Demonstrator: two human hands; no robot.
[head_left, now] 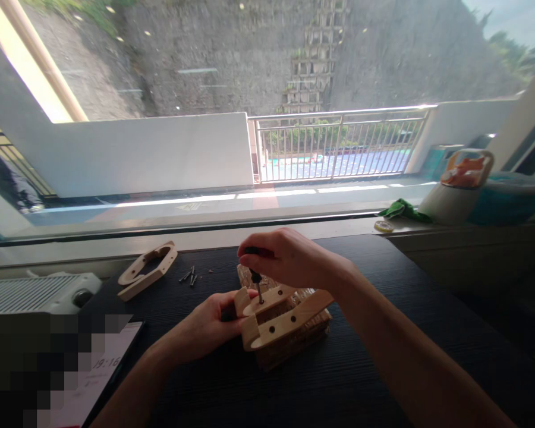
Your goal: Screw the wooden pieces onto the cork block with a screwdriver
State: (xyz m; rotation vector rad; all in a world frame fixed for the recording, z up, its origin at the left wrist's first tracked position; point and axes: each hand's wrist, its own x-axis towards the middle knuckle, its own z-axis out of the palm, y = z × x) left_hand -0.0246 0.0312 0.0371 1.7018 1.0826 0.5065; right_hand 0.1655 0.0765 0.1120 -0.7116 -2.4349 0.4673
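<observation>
- Site: dark wood-grain tabletop (396, 267), far edge against a window sill (205, 236); a railing (339, 148) and a grey slope lie beyond the glass.
- Wooden assembly (282, 326): two rails with dark holes and a slot between them, near the middle of the tabletop. Long axis runs from near left to far right.
- Brown block (294, 345): directly beneath the assembly, carrying it.
- Screwdriver (258, 285): near upright, tip at a hole in the far rail. Whether it is seated in a screw head cannot be told.
- Right hand (279, 255): clasped around the screwdriver handle, above the assembly.
- Left hand (209, 321): gripping the assembly's left end; the nearer hand, in direct contact with the wood.
- Loose screws (193, 280): small group left of the block, towards the far edge.
- Wooden frame (151, 279): rounded, with an opening; lies by the far left corner, apart from both hands.
- Flat panel (102, 374): at the near left, displaying "19:16"; partly obscured.
- Containers: white container (450, 199) beyond the far right corner, beside a teal one (508, 199); contents not determinable. Green cloth (403, 209) just left of the white container.
</observation>
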